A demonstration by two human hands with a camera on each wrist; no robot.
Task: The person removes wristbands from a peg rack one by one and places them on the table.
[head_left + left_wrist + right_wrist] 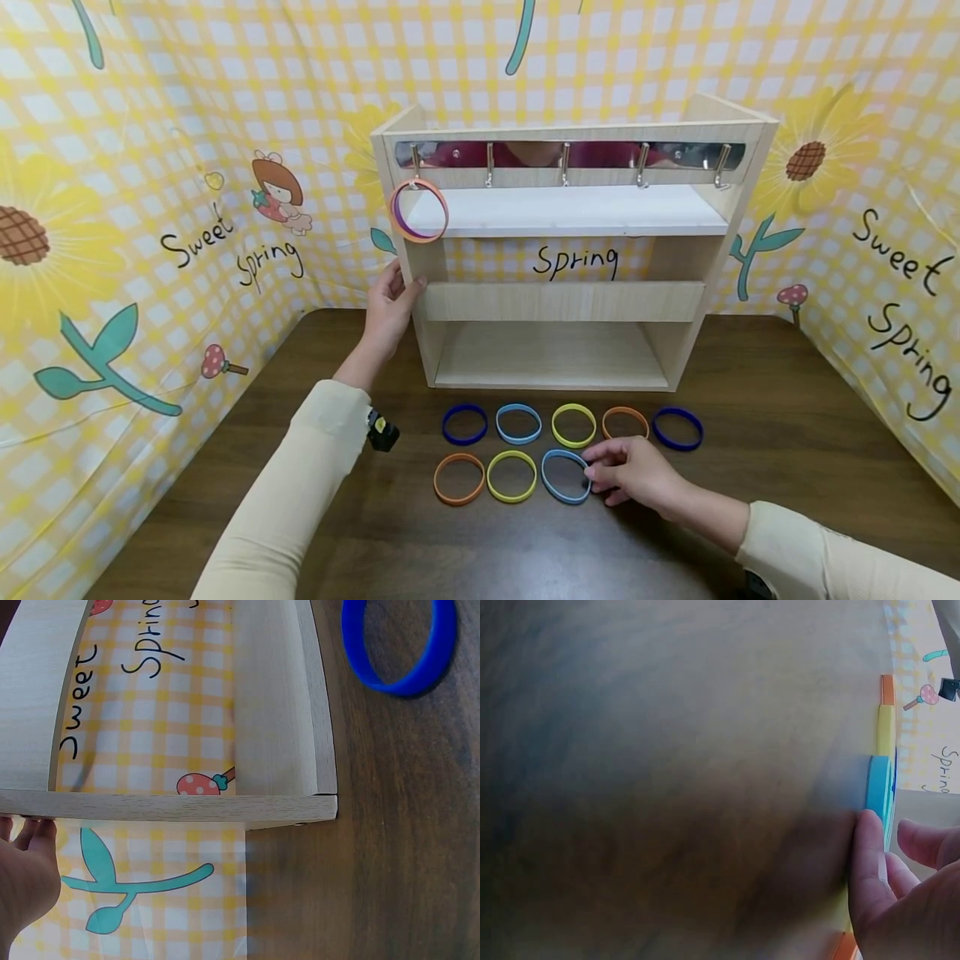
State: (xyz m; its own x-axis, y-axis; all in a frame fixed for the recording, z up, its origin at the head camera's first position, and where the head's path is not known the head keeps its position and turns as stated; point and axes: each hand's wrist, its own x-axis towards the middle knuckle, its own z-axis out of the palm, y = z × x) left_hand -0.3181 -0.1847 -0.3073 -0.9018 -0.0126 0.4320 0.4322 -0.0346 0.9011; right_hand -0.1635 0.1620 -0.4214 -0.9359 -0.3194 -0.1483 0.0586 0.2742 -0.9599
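Note:
My left hand grips the left side panel of a light wooden rack, its fingers behind the panel edge. In the left wrist view, only part of that hand shows. Low over the table, my right hand pinches the right edge of a light blue wristband in the front row. Seen from the right wrist, a fingertip lies against the light blue band. An orange wristband and a purple one hang from the rack's leftmost hook.
Left of the light blue band lie a yellow wristband and an orange one. Behind them a row holds dark blue, light blue, yellow, orange and another dark blue. Several hooks line the metal strip.

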